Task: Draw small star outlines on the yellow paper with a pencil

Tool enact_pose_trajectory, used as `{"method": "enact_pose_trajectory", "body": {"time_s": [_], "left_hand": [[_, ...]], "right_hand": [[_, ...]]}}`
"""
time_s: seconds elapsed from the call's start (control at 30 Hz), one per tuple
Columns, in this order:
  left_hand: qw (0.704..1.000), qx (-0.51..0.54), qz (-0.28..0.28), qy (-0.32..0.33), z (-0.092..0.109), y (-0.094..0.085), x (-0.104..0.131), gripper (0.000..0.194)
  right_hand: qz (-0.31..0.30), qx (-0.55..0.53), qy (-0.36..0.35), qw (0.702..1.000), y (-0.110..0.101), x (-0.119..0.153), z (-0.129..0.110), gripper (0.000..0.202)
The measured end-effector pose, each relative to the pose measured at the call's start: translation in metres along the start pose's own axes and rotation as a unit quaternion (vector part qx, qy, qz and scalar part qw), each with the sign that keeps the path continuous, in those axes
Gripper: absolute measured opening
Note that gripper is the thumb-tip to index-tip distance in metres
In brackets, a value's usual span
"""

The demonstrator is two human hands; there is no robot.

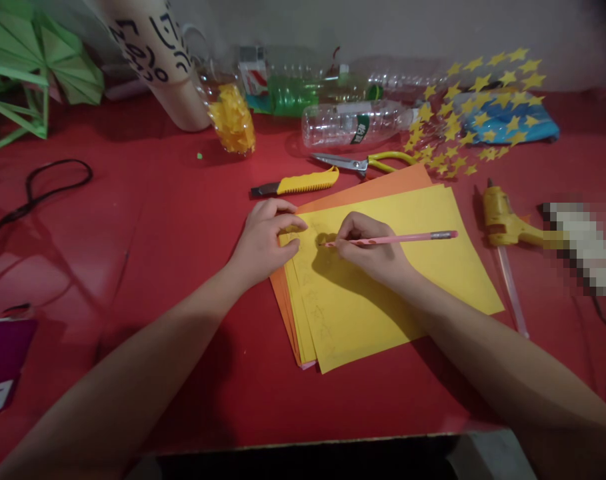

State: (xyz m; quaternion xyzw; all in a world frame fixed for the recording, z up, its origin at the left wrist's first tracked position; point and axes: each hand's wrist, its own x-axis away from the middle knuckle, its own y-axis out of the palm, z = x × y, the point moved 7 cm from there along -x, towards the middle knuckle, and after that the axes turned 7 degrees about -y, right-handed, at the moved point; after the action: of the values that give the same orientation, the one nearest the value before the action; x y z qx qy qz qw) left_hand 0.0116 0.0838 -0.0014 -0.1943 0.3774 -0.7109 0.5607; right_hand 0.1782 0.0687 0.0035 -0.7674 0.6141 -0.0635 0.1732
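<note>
A pink pencil (407, 238) with an eraser end is gripped in my right hand (375, 250), its tip down on the top yellow sheet (383, 307). Faint star outlines run along the left side of that sheet. My left hand (269, 240) rests at the sheet's upper left edge with its fingers apart and holds nothing. Under the yellow paper, orange sheets (403, 181) stick out at the top and left. Just beyond the paper lie a yellow utility knife (307, 182) and yellow-handled scissors (353, 162).
Right of the paper lies a yellow glue gun (497, 217) with a clear stick. Cut yellow stars (453, 127), clear bottles (357, 125) and a white tumbler (183, 100) line the back of the red table (183, 373). A purple object (7, 353) is at left.
</note>
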Motion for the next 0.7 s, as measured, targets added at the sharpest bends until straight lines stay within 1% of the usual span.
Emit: {"method": "enact_pose_trajectory", "body": {"time_s": [0.1, 0.3, 0.4, 0.7], "left_hand": [[1.000, 0.003, -0.001, 0.005, 0.0008, -0.0001, 0.0001, 0.020], [1.000, -0.002, -0.005, -0.008, -0.0004, 0.0003, -0.0003, 0.020], [1.000, -0.004, 0.000, 0.000, 0.0001, 0.0003, -0.0002, 0.020], [1.000, -0.008, 0.006, 0.001, 0.0000, 0.0000, 0.0000, 0.021]], "right_hand": [[-0.004, 0.000, 0.001, 1.000, -0.0002, -0.0001, -0.0007, 0.012], [-0.014, -0.008, 0.003, 1.000, 0.0015, 0.0003, 0.0010, 0.013], [-0.018, -0.010, -0.002, 1.000, 0.0017, 0.0005, 0.0017, 0.012], [-0.014, -0.010, -0.015, 1.000, 0.0009, -0.0005, -0.0009, 0.012]]}}
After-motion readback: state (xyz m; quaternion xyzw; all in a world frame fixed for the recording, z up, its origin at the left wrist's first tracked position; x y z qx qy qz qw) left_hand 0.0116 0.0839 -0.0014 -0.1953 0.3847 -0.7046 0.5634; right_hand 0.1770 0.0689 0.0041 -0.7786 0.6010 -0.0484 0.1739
